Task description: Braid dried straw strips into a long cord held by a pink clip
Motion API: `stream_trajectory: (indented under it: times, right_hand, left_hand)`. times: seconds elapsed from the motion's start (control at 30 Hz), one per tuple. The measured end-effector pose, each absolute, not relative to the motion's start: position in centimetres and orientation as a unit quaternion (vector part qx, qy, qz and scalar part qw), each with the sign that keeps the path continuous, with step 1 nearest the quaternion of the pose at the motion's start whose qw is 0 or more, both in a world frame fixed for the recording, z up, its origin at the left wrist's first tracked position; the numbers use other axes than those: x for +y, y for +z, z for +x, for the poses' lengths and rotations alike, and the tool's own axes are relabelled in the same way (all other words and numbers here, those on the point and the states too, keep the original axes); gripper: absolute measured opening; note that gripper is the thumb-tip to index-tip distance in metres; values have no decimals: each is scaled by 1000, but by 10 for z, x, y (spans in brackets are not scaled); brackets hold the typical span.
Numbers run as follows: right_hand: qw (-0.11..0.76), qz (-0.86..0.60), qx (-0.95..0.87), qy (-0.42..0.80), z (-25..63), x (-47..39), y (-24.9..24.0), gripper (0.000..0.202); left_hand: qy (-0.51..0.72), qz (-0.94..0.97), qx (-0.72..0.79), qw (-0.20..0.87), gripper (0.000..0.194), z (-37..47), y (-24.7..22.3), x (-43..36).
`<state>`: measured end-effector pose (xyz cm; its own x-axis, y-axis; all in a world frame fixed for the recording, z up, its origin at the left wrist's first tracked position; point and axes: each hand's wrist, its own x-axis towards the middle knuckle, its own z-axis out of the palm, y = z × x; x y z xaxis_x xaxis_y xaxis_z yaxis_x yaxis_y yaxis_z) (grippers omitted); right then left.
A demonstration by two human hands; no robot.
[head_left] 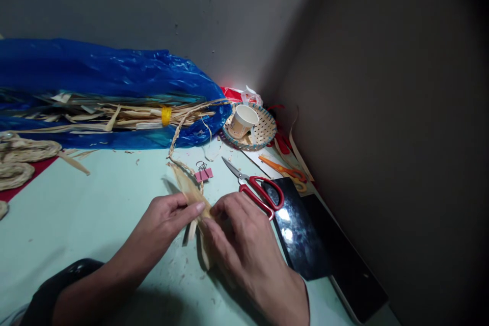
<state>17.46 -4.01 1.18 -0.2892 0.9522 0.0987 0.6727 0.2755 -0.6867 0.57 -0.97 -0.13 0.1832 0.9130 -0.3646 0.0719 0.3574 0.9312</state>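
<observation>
A pale, dry strip of plant fibre [183,182] runs between my two hands above the table. My left hand [168,219] pinches it between thumb and fingers. On the right, my right hand [244,244] grips the same strip lower down, its fingertips partly hidden behind the knuckles. Beyond them a thin braided cord [175,137] curves away towards the fibre bundle, and its near end passes by a pink binder clip [204,174]. Red-handled scissors [255,188] lie just past my right hand, blades partly open.
A blue plastic bag [95,69] with a bundle of dry strips [141,114] tied in yellow lies along the wall. A paper cup [243,121] sits in a woven basket [267,130]. Orange scissors [284,169] and dark flat tablets [298,234] are at right; braided coils [23,150] at left.
</observation>
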Motion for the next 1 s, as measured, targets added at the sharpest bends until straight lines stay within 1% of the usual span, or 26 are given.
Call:
stream_trajectory:
  times: [0.2, 0.37, 0.47, 0.5, 0.6, 0.7, 0.83, 1.0]
  right_hand:
    - [258, -554, -743, 274, 181, -33, 5, 14]
    - [328, -549, -709, 297, 184, -30, 6, 9]
    - [314, -525, -717, 335, 181, -30, 8, 25]
    - [304, -520, -718, 349, 180, -31, 9, 24]
    - [299, -534, -699, 371, 177, -30, 10, 9]
    - [302, -557, -671, 385, 177, -27, 10, 13]
    - [297, -566, -658, 398, 176, -23, 9, 12]
    - [299, -566, -663, 387, 170, -21, 6, 11]
  left_hand:
    - [329, 468, 536, 621, 18, 6, -1, -8]
    - [320, 488, 545, 602, 20, 7, -1, -6]
    - [315, 502, 540, 598, 23, 6, -5, -4]
    - [314, 506, 538, 597, 23, 5, -6, -4]
    - [320, 510, 538, 590, 24, 4, -8, -5]
    - [333, 518, 527, 585, 22, 4, -8, -6]
    - [327, 511, 515, 606, 14, 6, -6, -7]
    - [319, 501, 511, 621, 20, 6, -7, -8]
